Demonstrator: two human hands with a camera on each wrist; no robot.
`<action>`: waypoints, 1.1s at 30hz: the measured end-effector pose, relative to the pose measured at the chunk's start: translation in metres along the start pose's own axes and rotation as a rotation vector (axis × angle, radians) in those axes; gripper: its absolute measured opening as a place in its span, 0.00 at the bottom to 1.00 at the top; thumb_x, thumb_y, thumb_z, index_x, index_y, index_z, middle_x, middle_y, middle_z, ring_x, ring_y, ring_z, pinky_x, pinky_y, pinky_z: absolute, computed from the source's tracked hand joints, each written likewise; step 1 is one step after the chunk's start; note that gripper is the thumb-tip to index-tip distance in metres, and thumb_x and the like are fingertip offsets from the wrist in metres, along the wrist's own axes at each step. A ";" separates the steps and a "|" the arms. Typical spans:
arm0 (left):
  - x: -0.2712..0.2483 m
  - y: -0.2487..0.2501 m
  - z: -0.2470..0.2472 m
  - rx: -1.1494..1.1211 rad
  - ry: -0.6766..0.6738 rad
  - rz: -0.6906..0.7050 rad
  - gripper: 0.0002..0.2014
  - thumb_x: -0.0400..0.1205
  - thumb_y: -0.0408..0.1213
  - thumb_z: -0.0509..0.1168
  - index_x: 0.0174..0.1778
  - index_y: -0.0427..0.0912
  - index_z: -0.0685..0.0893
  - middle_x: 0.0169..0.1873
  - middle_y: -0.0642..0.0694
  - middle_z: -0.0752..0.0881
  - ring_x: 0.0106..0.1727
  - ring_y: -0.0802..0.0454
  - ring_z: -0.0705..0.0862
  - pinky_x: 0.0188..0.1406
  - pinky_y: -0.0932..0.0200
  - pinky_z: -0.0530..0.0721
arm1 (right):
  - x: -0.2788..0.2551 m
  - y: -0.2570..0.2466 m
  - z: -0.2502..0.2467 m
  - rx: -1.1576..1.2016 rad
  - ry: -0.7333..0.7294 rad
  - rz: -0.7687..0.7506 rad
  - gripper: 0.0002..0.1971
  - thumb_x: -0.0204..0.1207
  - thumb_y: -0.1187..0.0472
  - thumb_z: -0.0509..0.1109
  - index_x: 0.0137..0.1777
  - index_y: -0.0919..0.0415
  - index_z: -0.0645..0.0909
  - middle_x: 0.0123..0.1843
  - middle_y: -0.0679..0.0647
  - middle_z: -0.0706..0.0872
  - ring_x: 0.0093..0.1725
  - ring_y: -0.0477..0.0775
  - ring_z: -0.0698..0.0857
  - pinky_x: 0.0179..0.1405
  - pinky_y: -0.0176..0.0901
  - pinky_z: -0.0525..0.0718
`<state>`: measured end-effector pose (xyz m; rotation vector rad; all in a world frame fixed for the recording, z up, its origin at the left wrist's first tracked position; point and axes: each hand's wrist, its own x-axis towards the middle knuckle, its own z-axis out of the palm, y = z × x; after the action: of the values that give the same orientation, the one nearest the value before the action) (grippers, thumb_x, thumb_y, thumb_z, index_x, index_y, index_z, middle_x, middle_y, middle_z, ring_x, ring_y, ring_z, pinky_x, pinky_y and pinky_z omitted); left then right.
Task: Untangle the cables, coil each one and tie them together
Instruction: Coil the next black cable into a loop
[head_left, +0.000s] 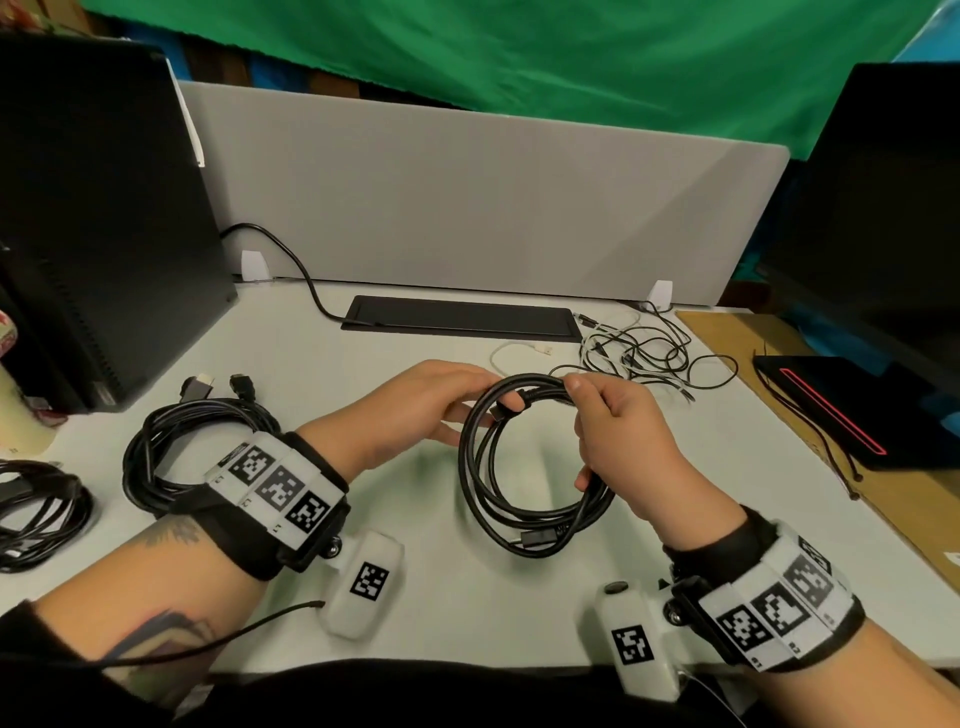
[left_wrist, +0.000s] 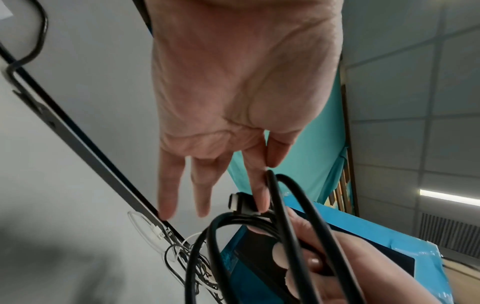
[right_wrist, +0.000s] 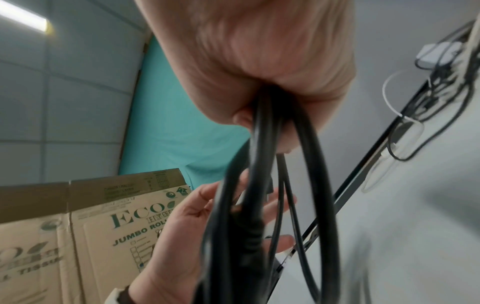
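Pale grey desk (head_left: 363, 364), grey divider panel along its far edge. Two finished bundles of thick black cable lie near the left edge: one coil (head_left: 171, 447) with both plugs pointing toward the far edge, another coil (head_left: 36, 509) cut off by the frame. A tangle of thin black and white cables (head_left: 639, 353) sits toward the far right corner, not yet sorted.

Black round cable coil in hand (head_left: 524, 467): held above the desk's middle, toward the near edge, several loops, one plug hanging at the bottom.

Right hand (head_left: 618, 441): fingers curled and clamped round the right side of the loops, with fingertips also pinching the strands at the top.

Left hand (head_left: 415, 405): thumb and index finger pinch the free plug end (left_wrist: 240, 202) against the top of the coil; remaining fingers straight and spread.

Step, as judged: finishing the third coil, securing the tail end. Next move likely calls for keeping the right-hand clamp firm while the left wraps or tucks the plug end round the loops, then setting the coil beside the others. Thin tangle remains; tying together comes last.
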<state>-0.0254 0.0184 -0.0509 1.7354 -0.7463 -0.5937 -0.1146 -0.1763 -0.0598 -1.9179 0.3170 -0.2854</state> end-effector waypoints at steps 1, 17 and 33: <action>0.000 0.001 -0.001 -0.001 -0.013 -0.010 0.18 0.88 0.42 0.55 0.57 0.50 0.92 0.60 0.56 0.90 0.63 0.55 0.88 0.65 0.48 0.85 | -0.001 0.000 0.000 0.002 0.000 0.013 0.19 0.88 0.50 0.60 0.44 0.64 0.80 0.32 0.59 0.64 0.12 0.47 0.71 0.25 0.72 0.82; 0.004 -0.002 0.008 -0.313 0.179 -0.097 0.20 0.90 0.46 0.59 0.53 0.35 0.91 0.51 0.42 0.93 0.55 0.45 0.92 0.59 0.41 0.89 | -0.009 -0.016 0.007 0.348 -0.040 0.001 0.17 0.90 0.57 0.59 0.37 0.59 0.69 0.21 0.47 0.67 0.15 0.45 0.62 0.13 0.38 0.74; -0.001 0.002 0.005 -0.535 0.177 -0.126 0.15 0.84 0.39 0.65 0.64 0.37 0.88 0.57 0.44 0.89 0.66 0.52 0.86 0.50 0.53 0.77 | -0.019 -0.017 0.006 0.306 -0.309 0.009 0.11 0.91 0.58 0.56 0.57 0.52 0.81 0.34 0.55 0.70 0.23 0.52 0.68 0.37 0.61 0.90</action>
<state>-0.0301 0.0148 -0.0502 1.3186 -0.3135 -0.6463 -0.1287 -0.1587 -0.0467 -1.6266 0.0700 -0.0253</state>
